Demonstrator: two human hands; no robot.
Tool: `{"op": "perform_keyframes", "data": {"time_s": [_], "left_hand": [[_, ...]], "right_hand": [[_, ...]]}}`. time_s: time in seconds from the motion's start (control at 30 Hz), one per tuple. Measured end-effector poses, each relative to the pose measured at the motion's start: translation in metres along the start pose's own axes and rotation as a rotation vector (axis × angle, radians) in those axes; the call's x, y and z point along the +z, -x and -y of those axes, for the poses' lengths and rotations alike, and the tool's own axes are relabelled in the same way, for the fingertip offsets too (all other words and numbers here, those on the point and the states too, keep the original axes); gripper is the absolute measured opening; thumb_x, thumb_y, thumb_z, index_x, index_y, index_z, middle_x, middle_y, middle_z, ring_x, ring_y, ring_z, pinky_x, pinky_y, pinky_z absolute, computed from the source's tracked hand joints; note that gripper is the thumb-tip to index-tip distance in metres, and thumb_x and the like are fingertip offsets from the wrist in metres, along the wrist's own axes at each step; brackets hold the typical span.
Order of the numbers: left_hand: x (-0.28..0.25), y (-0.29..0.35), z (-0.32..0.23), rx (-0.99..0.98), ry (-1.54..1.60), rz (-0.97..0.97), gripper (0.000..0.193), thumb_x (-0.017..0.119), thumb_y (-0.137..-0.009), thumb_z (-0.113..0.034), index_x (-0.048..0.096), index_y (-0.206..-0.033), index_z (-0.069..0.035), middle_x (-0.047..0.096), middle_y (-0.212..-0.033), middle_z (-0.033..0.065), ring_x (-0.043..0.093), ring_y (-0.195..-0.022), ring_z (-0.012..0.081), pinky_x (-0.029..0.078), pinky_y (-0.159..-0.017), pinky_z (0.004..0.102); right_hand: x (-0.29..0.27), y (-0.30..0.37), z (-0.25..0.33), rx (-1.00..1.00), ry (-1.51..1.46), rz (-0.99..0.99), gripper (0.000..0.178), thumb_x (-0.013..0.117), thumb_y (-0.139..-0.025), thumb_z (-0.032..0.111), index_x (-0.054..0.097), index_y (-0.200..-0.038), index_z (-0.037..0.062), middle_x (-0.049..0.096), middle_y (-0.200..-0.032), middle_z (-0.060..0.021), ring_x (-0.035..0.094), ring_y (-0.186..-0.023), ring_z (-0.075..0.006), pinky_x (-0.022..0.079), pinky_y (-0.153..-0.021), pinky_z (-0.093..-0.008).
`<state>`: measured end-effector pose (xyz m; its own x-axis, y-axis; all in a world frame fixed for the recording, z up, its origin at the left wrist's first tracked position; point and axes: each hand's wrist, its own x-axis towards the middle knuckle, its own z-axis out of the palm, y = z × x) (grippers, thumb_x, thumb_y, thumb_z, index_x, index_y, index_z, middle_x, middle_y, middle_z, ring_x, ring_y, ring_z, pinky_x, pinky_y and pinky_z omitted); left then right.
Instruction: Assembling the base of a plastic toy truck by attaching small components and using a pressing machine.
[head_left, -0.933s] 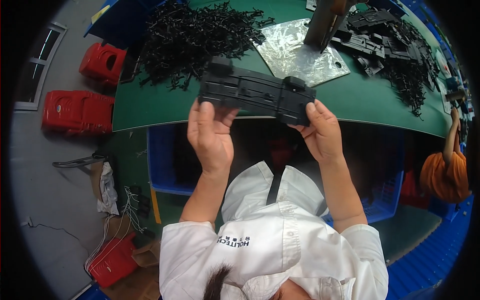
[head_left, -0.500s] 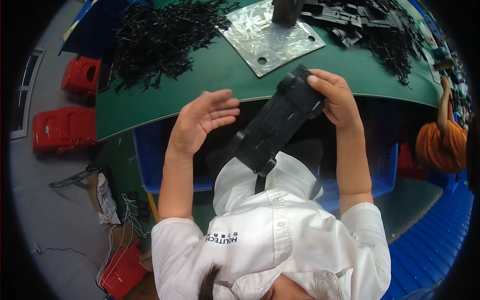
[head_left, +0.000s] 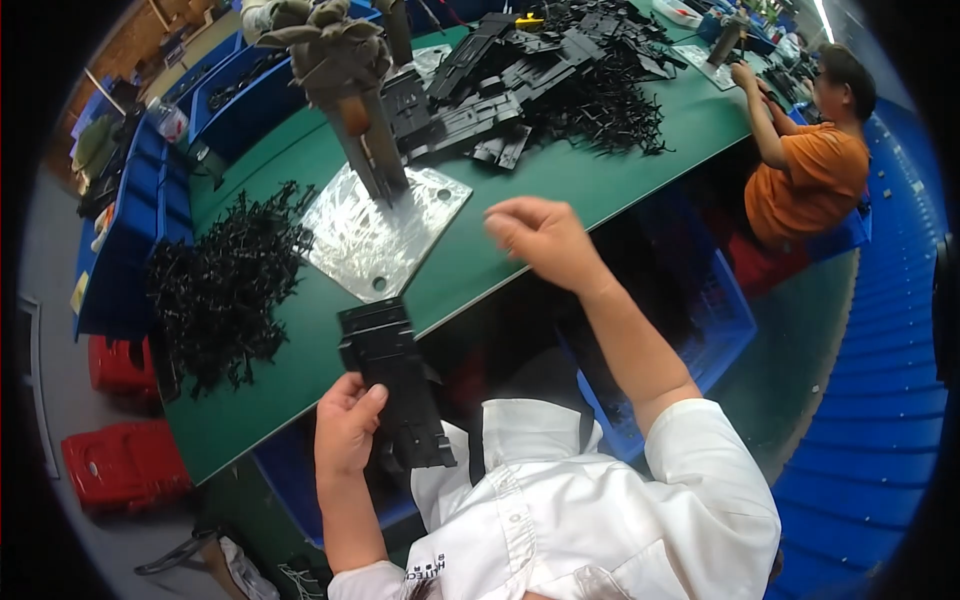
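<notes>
**Black plastic part gripped in the left hand at the table's near edge**

Black and flat, the moulded plastic part point(head_left: 395, 385) was grasped by the left hand point(head_left: 345, 435), thumb over its lower left side, the piece hanging over the near edge of the green table point(head_left: 620, 170) and down toward the white shirt point(head_left: 590, 500). The right hand point(head_left: 540, 235) was released, fingers loosely curled and holding nothing, raised above the near edge, well apart from the part. Just beyond the part lay a shiny metal plate point(head_left: 385, 235) carrying an upright post point(head_left: 365, 130). A heap of black plastic offcuts point(head_left: 225, 290) spread toward the table's left end. More black moulded parts point(head_left: 530, 85) were piled along the far side. At the right end, a person in an orange shirt point(head_left: 800, 170) worked with both hands on the table.
</notes>
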<state>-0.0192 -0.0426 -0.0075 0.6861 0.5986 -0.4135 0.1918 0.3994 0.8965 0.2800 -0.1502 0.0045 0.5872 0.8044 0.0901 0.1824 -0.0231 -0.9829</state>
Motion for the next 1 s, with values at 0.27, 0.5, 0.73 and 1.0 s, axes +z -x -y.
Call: {"op": "perform_keyframes", "data": {"time_s": [0.27,0.5,0.73,1.0], "left_hand": [[0.005,0.003,0.002,0.091,0.445,-0.161,0.012,0.057,-0.082,-0.003,0.053,-0.093,-0.003,0.063,-0.087,0.0075,0.062,-0.073,0.0151,0.050,-0.064,0.0250],[0.014,0.005,0.000,0.078,0.538,-0.229,0.007,0.057,-0.082,-0.002,0.053,-0.087,-0.005,0.062,-0.084,0.0072,0.062,-0.075,0.0173,0.051,-0.066,0.0300],[0.018,0.001,0.002,0.006,0.657,-0.194,0.008,0.055,-0.081,0.000,0.052,-0.086,-0.005,0.062,-0.086,0.0092,0.061,-0.080,0.0215,0.052,-0.070,0.0372],[0.010,-0.009,0.016,0.001,0.720,-0.064,0.018,0.050,-0.082,-0.003,0.052,-0.099,-0.002,0.060,-0.094,0.0077,0.059,-0.084,0.0211,0.051,-0.073,0.0383]], "right_hand": [[-0.079,-0.067,-0.029,-0.295,0.823,-0.550,0.022,0.063,-0.076,0.018,0.063,-0.094,0.0053,0.061,-0.085,-0.0135,0.061,-0.073,-0.0278,0.049,-0.066,-0.0366],[-0.088,-0.111,-0.062,-0.283,0.938,-0.491,0.019,0.066,-0.074,0.023,0.066,-0.091,0.0152,0.058,-0.081,-0.0115,0.058,-0.077,-0.0288,0.048,-0.067,-0.0371],[-0.112,-0.124,-0.040,-0.126,0.620,-0.479,0.014,0.062,-0.074,0.018,0.066,-0.082,0.0073,0.061,-0.082,-0.0121,0.059,-0.080,-0.0287,0.047,-0.074,-0.0350],[-0.141,-0.126,0.005,-0.488,1.230,-0.278,0.005,0.051,-0.074,0.006,0.055,-0.078,0.0051,0.059,-0.076,-0.0126,0.057,-0.078,-0.0302,0.047,-0.067,-0.0404]]}}
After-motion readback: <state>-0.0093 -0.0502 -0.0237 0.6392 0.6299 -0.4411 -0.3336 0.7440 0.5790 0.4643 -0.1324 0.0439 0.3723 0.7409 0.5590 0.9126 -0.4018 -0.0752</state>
